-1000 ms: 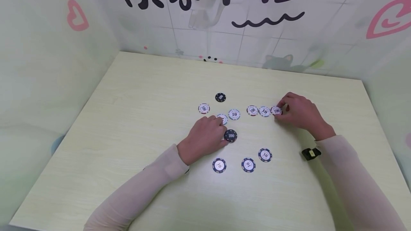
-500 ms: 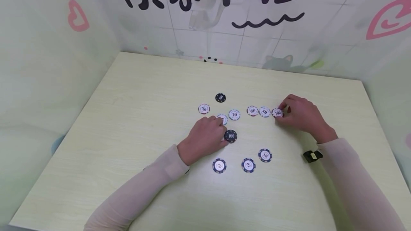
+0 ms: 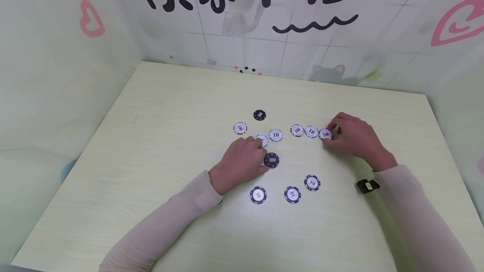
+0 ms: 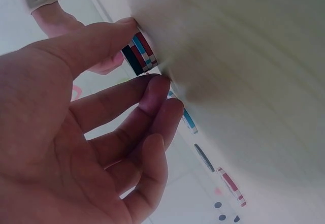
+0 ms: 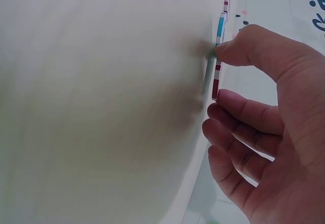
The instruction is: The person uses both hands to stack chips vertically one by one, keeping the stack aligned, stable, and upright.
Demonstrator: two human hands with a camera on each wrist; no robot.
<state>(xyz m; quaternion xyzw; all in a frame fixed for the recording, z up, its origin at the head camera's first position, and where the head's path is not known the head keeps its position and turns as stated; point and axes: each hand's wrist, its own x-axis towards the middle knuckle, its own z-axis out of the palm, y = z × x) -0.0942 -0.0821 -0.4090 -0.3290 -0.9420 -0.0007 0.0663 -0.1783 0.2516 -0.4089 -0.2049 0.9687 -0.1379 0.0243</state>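
Note:
Right of centre in the head view, my right hand (image 3: 353,137) pinches a white-and-red 100 poker chip (image 3: 326,134) between thumb and fingers. That chip (image 5: 217,74) lies at the table surface in the right wrist view, at the right end of a row with a white-and-blue 10 chip (image 3: 311,132) and another 100 chip (image 3: 297,130). My left hand (image 3: 242,163) holds a short stack of poker chips topped by a black 100 chip (image 3: 272,160), thumb and index finger at its sides. Red, blue and black edges of the stack (image 4: 141,54) show in the left wrist view.
Beyond my left hand lie a black chip (image 3: 259,115), a white-and-red chip (image 3: 240,128) and white-and-blue chips (image 3: 276,134). Dark blue 10 chips (image 3: 293,194) lie nearer on the pale table (image 3: 151,137). A printed wall (image 3: 242,45) stands behind.
My right hand shifted slightly right and toward me with its chip, then back left, so the chip sits beside the row's middle chip. My left hand stayed in place.

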